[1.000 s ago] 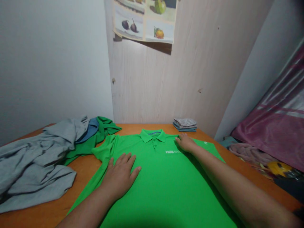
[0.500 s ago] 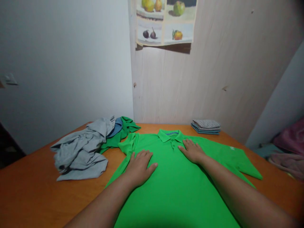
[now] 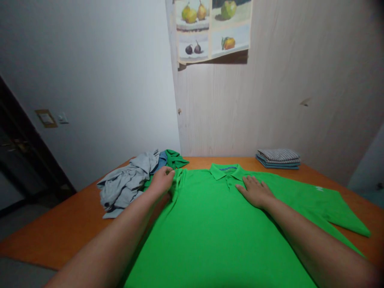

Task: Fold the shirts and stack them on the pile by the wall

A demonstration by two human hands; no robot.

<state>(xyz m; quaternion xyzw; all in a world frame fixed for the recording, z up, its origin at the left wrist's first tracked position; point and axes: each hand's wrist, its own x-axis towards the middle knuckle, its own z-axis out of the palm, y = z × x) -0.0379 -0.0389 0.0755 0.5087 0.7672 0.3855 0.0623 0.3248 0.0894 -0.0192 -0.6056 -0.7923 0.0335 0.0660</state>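
Curling over the bunched edge of the sleeve on the person's left, the fingers of the left hand were closed on the green polo shirt, probably gripping the one part of it that was rumpled. The tips were tucked under the knuckles, so how much cloth they held could not be made out. The right hand lay palm down just below the collar, its fingers spread and flat and grasping nothing, apparently to pin the chest so the cloth would not slide. The shirt lay face up across the orange bench with its collar towards the wall. Its other sleeve was stretched out flat to the right and carried a small white mark too tiny to read. The hem was cut off by the lower edge of the view, and both forearms covered parts of the front. Just beside the left hand sat a loose heap, with a grey garment over a blue one and a second green one, tangled too much to count. Well apart, against the wall, rested a folded stack, striped on top. The fruit poster above was cropped at its top.
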